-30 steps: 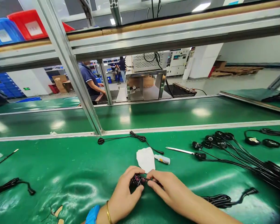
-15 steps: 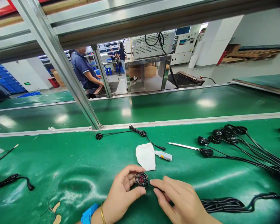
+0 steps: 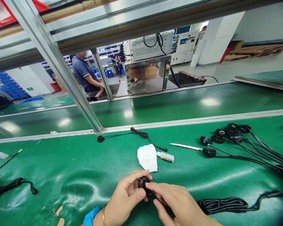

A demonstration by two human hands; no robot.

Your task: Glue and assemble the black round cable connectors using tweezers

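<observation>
Low in the middle of the head view, my left hand [image 3: 126, 196] is closed around a small round black part [image 3: 143, 182], held between thumb and fingers. Its face is now mostly covered or turned from view. From the right, my right hand [image 3: 179, 199] presses its index fingertip against the part, with the thumb lower down. A black cable [image 3: 152, 195] leaves the part and runs in between my right fingers; its far side is hidden. Just beyond my hands lie a white cloth or paper [image 3: 147, 158] and a small white bottle [image 3: 166, 156].
Tweezers or a thin metal blade [image 3: 185, 146] lie on the green mat, beside several round black parts with cables [image 3: 231, 135]. Coiled cables [image 3: 224, 205] rest at right and left. A metal post [image 3: 61, 72] stands before the conveyor [image 3: 167, 103]. A co-worker [image 3: 86, 73] works behind it.
The round part has tilted, so its red-and-black centre no longer shows. My right index finger has moved up from the cable onto the part. The view has shifted slightly.
</observation>
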